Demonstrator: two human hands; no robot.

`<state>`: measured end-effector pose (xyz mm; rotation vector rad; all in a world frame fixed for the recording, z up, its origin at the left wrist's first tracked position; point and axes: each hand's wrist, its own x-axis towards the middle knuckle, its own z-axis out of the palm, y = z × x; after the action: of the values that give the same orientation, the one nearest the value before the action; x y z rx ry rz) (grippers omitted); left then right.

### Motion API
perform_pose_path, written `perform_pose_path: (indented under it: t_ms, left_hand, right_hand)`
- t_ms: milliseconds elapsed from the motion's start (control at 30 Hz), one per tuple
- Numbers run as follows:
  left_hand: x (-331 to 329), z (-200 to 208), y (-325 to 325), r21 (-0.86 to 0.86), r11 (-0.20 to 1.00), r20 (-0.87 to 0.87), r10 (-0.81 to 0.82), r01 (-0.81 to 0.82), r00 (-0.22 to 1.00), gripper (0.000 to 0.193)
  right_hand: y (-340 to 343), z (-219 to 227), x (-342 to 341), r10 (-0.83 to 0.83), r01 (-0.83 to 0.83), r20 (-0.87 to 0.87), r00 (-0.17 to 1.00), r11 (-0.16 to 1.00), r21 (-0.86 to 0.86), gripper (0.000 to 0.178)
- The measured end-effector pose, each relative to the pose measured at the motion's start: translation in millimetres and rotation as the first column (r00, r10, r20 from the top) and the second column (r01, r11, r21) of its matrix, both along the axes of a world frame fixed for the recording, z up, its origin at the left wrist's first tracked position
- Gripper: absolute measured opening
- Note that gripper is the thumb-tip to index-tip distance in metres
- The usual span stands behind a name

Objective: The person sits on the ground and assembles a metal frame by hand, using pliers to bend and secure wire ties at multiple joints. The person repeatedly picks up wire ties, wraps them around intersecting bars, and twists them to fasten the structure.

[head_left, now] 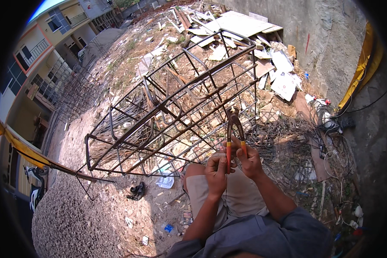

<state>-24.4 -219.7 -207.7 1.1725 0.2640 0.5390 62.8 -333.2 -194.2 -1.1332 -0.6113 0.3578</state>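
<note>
My left hand (pixel 216 171) and my right hand (pixel 250 162) are raised together above my lap. Between them stands a pair of pincers (pixel 233 124), dark metal head upward, with red and yellow handle grips. The left hand is closed round one handle, its thumb pressed on the grip. Fingers of the right hand are bent round the other handle. The handles are slightly spread. Just beyond the pincer head is a long cage of rusty rebar (pixel 161 107), its long bars joined by square stirrups; the pincer head overlaps it in view, and contact cannot be made out.
Loose steel bars (pixel 122 122) lie under and beside the cage. Broken white boards (pixel 241 21) are piled at the far side, near a concrete wall (pixel 322 51). Gravel (pixel 86 219) is heaped at left. Tangled wire and cords (pixel 327 114) lie at right. Yellow straps hang at both sides.
</note>
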Motion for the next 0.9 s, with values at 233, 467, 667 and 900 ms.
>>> perform_pose_path:
  t_ms: [233, 467, 667, 900]
  left_hand:
    - [-26, -4, 12, 0.04, 0.979, -0.18, -0.19, 0.2, 0.965, 0.02]
    - [-29, 0, 47, 0.401, 0.911, -0.16, 0.17, -0.093, 0.972, 0.023]
    - [-44, -24, 106, 0.632, 0.711, -0.162, 0.509, -0.307, 0.845, 0.02]
    - [-83, -35, 146, 0.534, 0.845, -0.312, 0.152, 0.041, 0.938, 0.02]
  right_hand:
    - [-19, 15, 27, -0.058, 0.06, -0.025, 0.998, 0.994, 0.092, 0.059]
    - [-57, 13, 40, 0.307, -0.292, -0.222, 0.925, 0.951, 0.102, 0.061]
    - [-81, -21, 29, 0.479, -0.514, -0.189, 0.857, 0.821, -0.248, 0.06]
    - [-82, -23, 13, 0.588, -0.607, -0.45, 0.672, 0.786, 0.12, 0.064]
